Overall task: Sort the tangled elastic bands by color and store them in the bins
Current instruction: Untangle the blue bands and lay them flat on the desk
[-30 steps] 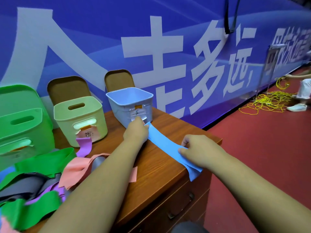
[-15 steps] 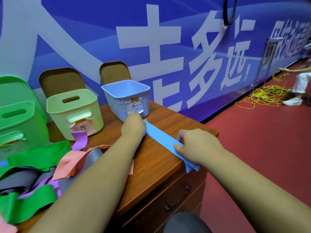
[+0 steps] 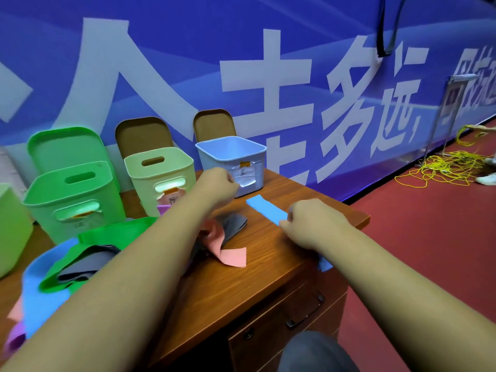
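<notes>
Right hand (image 3: 314, 224) pinches the blue band (image 3: 265, 209) flat on the worktop (image 3: 268, 264); left hand (image 3: 217, 185) curled shut ahead, its grip hidden; band's near end hidden under the wrist.

Left hand (image 3: 218, 183) released blue band (image 3: 265, 210); band end now free.

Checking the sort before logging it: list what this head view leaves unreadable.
- Blue bin: its floor is hidden behind its front wall, contents unknown.
- Bin label: handwriting too small, partly covered by the left hand.
- Blue band: near end disappears under the right hand.
- Band pile: cut off by left edge and forearm.
</notes>
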`<state>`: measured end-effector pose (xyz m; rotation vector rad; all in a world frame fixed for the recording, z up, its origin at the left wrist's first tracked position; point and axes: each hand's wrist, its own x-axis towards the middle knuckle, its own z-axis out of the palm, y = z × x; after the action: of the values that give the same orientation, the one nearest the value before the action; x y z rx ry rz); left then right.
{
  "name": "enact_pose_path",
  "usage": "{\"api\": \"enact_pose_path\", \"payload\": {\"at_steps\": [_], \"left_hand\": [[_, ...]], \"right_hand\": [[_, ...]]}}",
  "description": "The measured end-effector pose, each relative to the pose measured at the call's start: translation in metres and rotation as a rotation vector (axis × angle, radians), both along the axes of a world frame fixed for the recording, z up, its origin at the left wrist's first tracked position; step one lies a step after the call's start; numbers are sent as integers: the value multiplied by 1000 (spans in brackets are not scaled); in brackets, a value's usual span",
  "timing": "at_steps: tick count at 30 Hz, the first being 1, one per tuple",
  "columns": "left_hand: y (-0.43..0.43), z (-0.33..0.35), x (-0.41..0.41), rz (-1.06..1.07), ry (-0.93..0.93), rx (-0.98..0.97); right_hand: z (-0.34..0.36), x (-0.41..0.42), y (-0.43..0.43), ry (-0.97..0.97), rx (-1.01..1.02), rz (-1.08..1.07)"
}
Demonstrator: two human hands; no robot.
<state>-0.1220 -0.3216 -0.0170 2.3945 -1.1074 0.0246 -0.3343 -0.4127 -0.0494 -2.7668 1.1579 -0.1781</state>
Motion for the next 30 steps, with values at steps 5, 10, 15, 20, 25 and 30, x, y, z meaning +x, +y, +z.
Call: {"api": "enact_pose_path", "payload": {"at_steps": [5,10,15,20,25,30], "left_hand": [[68,14,13,-31,81,-46],[144,26,26,-20,62,-50],[219,27,48,63,-27,-99],[275,6,73,138,-174,-119],[309,-29,91,116,-116,-104],[339,-56,111,273,-85,-102]], "right_hand": [[6,40,46,-151,57,135],[15,76,90,-291,90,273],[23,112,125,-346,95,417],[22,151,155,-400,76,550],[6,188,180,-390,78,748],[-21,214,204,-385,29,866]]}}
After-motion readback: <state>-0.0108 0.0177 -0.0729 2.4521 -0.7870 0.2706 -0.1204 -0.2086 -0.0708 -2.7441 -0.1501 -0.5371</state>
